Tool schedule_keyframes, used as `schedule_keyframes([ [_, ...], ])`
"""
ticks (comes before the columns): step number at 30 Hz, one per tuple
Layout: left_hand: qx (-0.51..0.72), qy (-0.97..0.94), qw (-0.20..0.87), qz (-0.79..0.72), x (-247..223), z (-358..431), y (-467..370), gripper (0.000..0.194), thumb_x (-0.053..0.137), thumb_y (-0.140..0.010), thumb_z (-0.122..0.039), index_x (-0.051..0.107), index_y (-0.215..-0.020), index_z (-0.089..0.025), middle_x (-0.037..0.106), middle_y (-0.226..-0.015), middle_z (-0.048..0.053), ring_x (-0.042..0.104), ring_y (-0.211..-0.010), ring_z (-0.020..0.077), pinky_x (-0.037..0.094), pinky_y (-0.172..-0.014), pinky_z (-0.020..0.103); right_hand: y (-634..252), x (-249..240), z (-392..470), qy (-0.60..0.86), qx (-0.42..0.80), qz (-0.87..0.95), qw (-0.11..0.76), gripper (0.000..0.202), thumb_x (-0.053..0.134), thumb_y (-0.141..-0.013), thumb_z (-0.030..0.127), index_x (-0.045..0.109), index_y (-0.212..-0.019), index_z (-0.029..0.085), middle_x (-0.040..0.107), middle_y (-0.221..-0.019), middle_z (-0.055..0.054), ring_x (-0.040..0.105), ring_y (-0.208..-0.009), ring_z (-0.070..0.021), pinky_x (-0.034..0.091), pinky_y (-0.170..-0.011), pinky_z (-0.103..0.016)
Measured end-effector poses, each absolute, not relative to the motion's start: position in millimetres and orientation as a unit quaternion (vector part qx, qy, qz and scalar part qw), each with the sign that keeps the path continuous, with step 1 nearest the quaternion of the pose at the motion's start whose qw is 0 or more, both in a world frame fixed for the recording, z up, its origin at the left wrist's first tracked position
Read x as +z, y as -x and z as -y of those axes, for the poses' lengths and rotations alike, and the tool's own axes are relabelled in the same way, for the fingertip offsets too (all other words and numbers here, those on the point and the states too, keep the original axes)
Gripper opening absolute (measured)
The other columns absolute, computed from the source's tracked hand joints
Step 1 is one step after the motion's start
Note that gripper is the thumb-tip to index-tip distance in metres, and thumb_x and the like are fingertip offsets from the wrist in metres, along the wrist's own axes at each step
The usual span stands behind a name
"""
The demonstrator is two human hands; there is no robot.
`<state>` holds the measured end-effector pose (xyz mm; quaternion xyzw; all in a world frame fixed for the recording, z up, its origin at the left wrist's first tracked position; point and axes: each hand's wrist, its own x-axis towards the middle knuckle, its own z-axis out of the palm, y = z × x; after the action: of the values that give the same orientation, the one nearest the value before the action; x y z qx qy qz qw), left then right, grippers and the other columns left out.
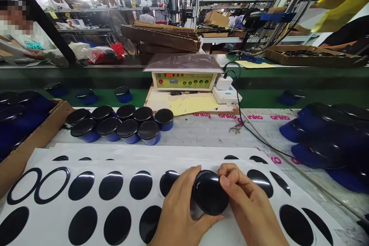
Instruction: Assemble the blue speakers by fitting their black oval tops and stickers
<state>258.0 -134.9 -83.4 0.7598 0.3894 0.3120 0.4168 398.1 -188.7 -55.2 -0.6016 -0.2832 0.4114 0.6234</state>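
My left hand (184,203) is wrapped round a cap with a glossy black round face (211,193), tilted toward me. Thumb and index finger of my right hand (245,192) are closed at the upper right edge of this cap; whether a thin film is pinched there I cannot make out. Both hands are over a white sheet (121,153) bearing rows of glossy black disc stickers (111,185). Two black rings (52,185) lie at the sheet's left side. Beyond the sheet stand several blue caps with black tops (148,132), grouped in rows.
A cardboard box (54,127) of blue caps is at left, and a pile of blue caps (317,142) at right. A control box (184,80) with buttons stands behind, its cable (259,134) crossing the right side. Several caps sit on a green belt (106,98). A person (31,38) is at far left.
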Motion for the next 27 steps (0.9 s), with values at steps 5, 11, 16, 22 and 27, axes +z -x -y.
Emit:
schedule_keyframes([
  [5,0.314,-0.765,0.413,-0.382,-84.8,134.2,-257.4,0.081,0.082,-0.058,-0.019,0.043,-0.128,-0.035,0.058,-0.128,0.001,0.055,-0.118,0.0272,0.047,-0.1,0.046,-397.1,-55.8,185.9,0.62,0.377,0.313,0.613,0.027,0.065,-0.081,0.039,0.054,-0.066,0.02,0.048,-0.089,-0.002,0.05,-0.081,-0.0158,0.046,-0.068,-0.024],
  [11,0.311,-0.763,0.418,-0.383,-85.3,134.3,-257.1,0.079,0.081,-0.06,-0.022,0.044,-0.128,-0.035,0.058,-0.129,0.001,0.054,-0.119,0.028,0.047,-0.101,0.047,-397.5,-53.8,188.7,0.665,0.303,0.384,0.565,0.024,0.06,-0.086,0.036,0.052,-0.068,0.022,0.049,-0.087,-0.002,0.051,-0.083,-0.0161,0.046,-0.072,-0.025],
  [16,0.3,-0.754,0.427,-0.399,-85.5,135.2,-257.2,0.072,0.078,-0.065,-0.027,0.045,-0.128,-0.034,0.058,-0.13,0.001,0.053,-0.12,0.0282,0.046,-0.101,0.047,-393.9,-51.5,189.7,0.687,0.244,0.411,0.548,0.022,0.055,-0.089,0.031,0.049,-0.07,0.023,0.048,-0.084,0.0,0.05,-0.078,-0.015,0.044,-0.067,-0.025],
  [22,0.288,-0.757,0.423,-0.407,-86.8,137.2,-256.7,0.069,0.075,-0.068,-0.032,0.044,-0.129,-0.034,0.057,-0.13,0.001,0.053,-0.121,0.0286,0.047,-0.1,0.049,-390.4,-53.4,189.2,0.68,0.177,0.462,0.541,0.019,0.052,-0.09,0.024,0.045,-0.073,0.023,0.047,-0.081,0.001,0.051,-0.074,-0.0134,0.043,-0.062,-0.023],
  [27,0.293,-0.796,0.367,-0.383,-85.0,133.3,-256.0,0.071,0.069,-0.072,-0.024,0.036,-0.135,-0.032,0.054,-0.133,0.004,0.053,-0.12,0.0268,0.049,-0.098,0.045,-388.0,-53.0,188.0,0.709,0.142,0.476,0.5,0.015,0.049,-0.091,0.029,0.044,-0.078,0.024,0.045,-0.082,0.0,0.049,-0.071,-0.0143,0.043,-0.062,-0.026],
])
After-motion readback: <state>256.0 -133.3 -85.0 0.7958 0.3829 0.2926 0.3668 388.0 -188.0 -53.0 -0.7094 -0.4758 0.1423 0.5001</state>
